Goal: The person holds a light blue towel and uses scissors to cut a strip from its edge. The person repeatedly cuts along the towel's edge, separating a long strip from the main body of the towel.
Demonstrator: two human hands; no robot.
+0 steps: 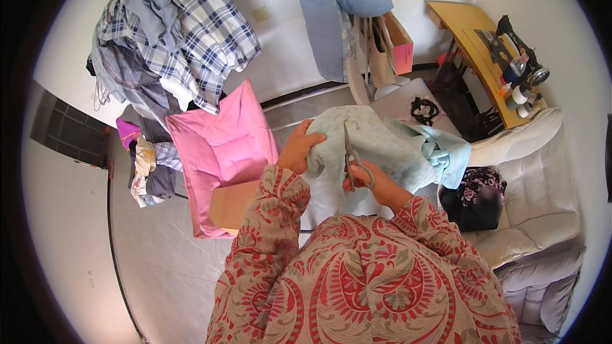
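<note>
A large pale green cloth (387, 148) is spread in front of me, its far side rumpled into folds on the right. My left hand (300, 148) pinches its left edge between thumb and fingers. In my right hand (375, 184) is a pair of scissors (353, 155) with grey handles, thumb and fingers at the loops. The blades point away from me and lie at the cloth, beside a slit or fold line running up its middle. Whether the blades are fully closed is hard to tell.
Left of the cloth stands a pink padded chair (224, 138) with a cardboard piece (234, 205). Plaid clothes (205, 33) hang beyond it. A sewing machine (523, 52) and bottles sit on a wooden table (459, 19) at right. A cream cushioned seat (535, 186) holds a dark floral garment (478, 196).
</note>
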